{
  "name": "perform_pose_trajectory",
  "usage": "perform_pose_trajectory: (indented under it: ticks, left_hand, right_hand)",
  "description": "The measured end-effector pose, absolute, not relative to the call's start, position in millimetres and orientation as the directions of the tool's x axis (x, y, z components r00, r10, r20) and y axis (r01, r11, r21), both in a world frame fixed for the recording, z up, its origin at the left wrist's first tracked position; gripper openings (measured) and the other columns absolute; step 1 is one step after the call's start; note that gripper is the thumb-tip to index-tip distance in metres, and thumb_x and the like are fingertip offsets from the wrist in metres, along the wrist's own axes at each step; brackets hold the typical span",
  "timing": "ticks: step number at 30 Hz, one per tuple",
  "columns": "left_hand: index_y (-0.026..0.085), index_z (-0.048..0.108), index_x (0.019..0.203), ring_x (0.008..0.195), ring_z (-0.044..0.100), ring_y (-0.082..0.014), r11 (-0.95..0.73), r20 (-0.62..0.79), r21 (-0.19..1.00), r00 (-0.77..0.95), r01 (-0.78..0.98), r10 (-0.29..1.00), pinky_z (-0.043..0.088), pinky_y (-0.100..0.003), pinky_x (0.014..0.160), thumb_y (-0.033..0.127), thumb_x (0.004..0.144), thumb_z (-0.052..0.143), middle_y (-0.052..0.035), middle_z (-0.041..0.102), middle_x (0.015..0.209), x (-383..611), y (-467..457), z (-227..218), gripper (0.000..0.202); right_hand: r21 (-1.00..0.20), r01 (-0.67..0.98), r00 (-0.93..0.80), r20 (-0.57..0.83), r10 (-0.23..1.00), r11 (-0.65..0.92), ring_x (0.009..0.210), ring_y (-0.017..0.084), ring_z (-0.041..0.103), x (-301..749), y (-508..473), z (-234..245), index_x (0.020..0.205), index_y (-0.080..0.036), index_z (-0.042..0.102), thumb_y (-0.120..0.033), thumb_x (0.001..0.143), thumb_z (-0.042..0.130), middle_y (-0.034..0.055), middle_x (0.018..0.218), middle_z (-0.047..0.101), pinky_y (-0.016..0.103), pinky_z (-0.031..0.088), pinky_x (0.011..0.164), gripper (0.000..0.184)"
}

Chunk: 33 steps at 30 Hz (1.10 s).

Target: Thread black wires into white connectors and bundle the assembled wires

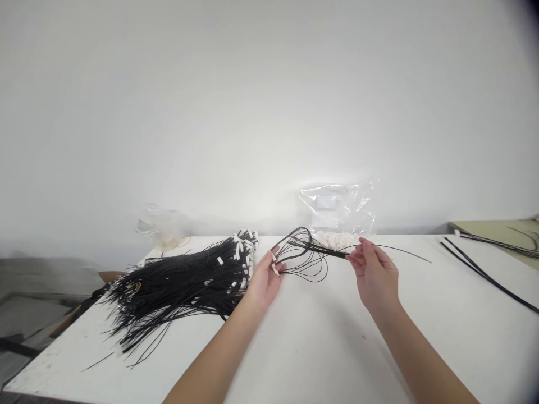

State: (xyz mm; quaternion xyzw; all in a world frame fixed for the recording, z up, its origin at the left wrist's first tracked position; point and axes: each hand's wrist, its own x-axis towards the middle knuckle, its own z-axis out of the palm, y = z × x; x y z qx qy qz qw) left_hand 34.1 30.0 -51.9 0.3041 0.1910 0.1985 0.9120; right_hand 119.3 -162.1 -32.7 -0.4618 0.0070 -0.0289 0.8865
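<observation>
Between my two hands stretches a looped black wire harness (309, 247). My left hand (268, 279) grips its end, where small white connectors show at the fingertips. Thumb and fingers of my right hand (374, 269) pinch the straight bundled part of the same wires, and one thin wire runs out past this hand to the right. To the left of my left hand lies a large pile of black wires (181, 278) with many white connectors at its right end. Behind the held wires stands a clear plastic bag (343, 210) with small white pieces (334, 240) at its bottom.
The white table (311, 348) meets a pale wall at the back. More black cables (484, 269) lie at the right, some across a greenish board (497, 229). Another crumpled clear bag (162, 224) sits at the back left, behind the pile.
</observation>
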Motion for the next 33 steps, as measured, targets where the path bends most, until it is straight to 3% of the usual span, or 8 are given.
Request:
perform_pose_trajectory:
  ticks: [3, 8, 11, 15, 18, 24, 28, 33]
  left_hand:
    - [0.012, 0.062, 0.096, 0.051, 0.04, -0.0036, 0.741, -0.214, 0.624, 0.857, -0.25, 0.469, 0.046, -0.023, 0.064, 0.028, 0.072, 0.061, 0.0008, 0.047, 0.063, 34, 30, -52, 0.028]
    - [0.012, 0.062, 0.095, 0.05, 0.039, -0.0029, 0.728, -0.21, 0.639, 0.854, -0.249, 0.477, 0.045, -0.023, 0.065, 0.029, 0.071, 0.062, 0.0013, 0.048, 0.064, 35, 30, -51, 0.029]
    - [0.013, 0.062, 0.094, 0.049, 0.039, -0.0031, 0.724, -0.217, 0.648, 0.854, -0.236, 0.474, 0.045, -0.024, 0.063, 0.028, 0.07, 0.062, 0.0017, 0.048, 0.063, 35, 30, -52, 0.029]
    - [0.014, 0.062, 0.094, 0.049, 0.04, -0.0038, 0.732, -0.218, 0.649, 0.871, -0.207, 0.44, 0.044, -0.023, 0.061, 0.029, 0.07, 0.063, 0.0015, 0.049, 0.065, 35, 32, -56, 0.029]
    - [0.014, 0.063, 0.094, 0.05, 0.041, -0.004, 0.726, -0.202, 0.658, 0.882, -0.2, 0.426, 0.045, -0.023, 0.061, 0.029, 0.07, 0.063, -0.0004, 0.053, 0.068, 35, 31, -57, 0.028]
    - [0.013, 0.064, 0.092, 0.052, 0.043, -0.0038, 0.711, -0.152, 0.68, 0.915, -0.178, 0.374, 0.045, -0.025, 0.065, 0.026, 0.07, 0.063, -0.0037, 0.058, 0.082, 32, 25, -50, 0.026]
    - [0.013, 0.064, 0.087, 0.055, 0.045, -0.0043, 0.695, -0.116, 0.696, 0.929, -0.177, 0.352, 0.044, -0.027, 0.067, 0.026, 0.07, 0.064, -0.0055, 0.06, 0.09, 30, 20, -46, 0.022]
    - [0.011, 0.064, 0.091, 0.056, 0.045, -0.005, 0.691, -0.129, 0.706, 0.931, -0.154, 0.34, 0.044, -0.027, 0.068, 0.026, 0.071, 0.063, -0.0048, 0.059, 0.081, 29, 19, -45, 0.025]
  right_hand:
    - [-0.767, 0.042, 0.997, -0.006, -0.072, 0.64, 0.065, 0.008, 0.056, 120, -165, -28, 0.086, -0.02, 0.063, -0.037, 0.066, 0.069, -0.0011, 0.08, 0.056, 0.034, 0.052, 0.077, 0.028]
    - [-0.699, -0.03, 0.998, 0.018, 0.06, 0.714, 0.08, 0.017, 0.061, 114, -163, -23, 0.081, -0.02, 0.06, -0.04, 0.068, 0.067, 0.0001, 0.091, 0.058, 0.041, 0.05, 0.081, 0.025]
    - [-0.723, -0.056, 0.992, 0.04, 0.122, 0.688, 0.06, 0.011, 0.058, 107, -161, -22, 0.088, -0.021, 0.061, -0.037, 0.069, 0.067, -0.0033, 0.069, 0.057, 0.038, 0.053, 0.071, 0.025]
    - [-0.824, -0.062, 0.971, 0.08, 0.223, 0.563, 0.039, 0.005, 0.04, 97, -156, -23, 0.093, -0.02, 0.063, -0.033, 0.066, 0.069, -0.0051, 0.055, 0.049, 0.025, 0.044, 0.043, 0.031]
    - [-0.926, -0.066, 0.952, 0.052, 0.301, 0.371, 0.037, 0.003, 0.031, 89, -151, -24, 0.085, -0.017, 0.067, -0.037, 0.06, 0.072, -0.0008, 0.058, 0.052, 0.022, 0.031, 0.035, 0.033]
    - [-0.987, 0.157, 0.917, 0.152, 0.369, 0.016, 0.047, 0.008, 0.036, 79, -142, -32, 0.066, -0.017, 0.069, -0.043, 0.06, 0.067, 0.0013, 0.055, 0.051, 0.021, 0.03, 0.038, 0.027]
    - [-0.944, 0.323, 0.89, 0.277, 0.362, -0.073, 0.049, 0.01, 0.038, 80, -142, -38, 0.062, -0.019, 0.068, -0.041, 0.064, 0.064, 0.0019, 0.054, 0.051, 0.022, 0.032, 0.042, 0.023]
    - [-0.909, 0.401, 0.864, 0.332, 0.378, -0.118, 0.048, 0.01, 0.036, 81, -144, -36, 0.063, -0.02, 0.068, -0.038, 0.067, 0.062, 0.0002, 0.051, 0.044, 0.022, 0.031, 0.043, 0.019]
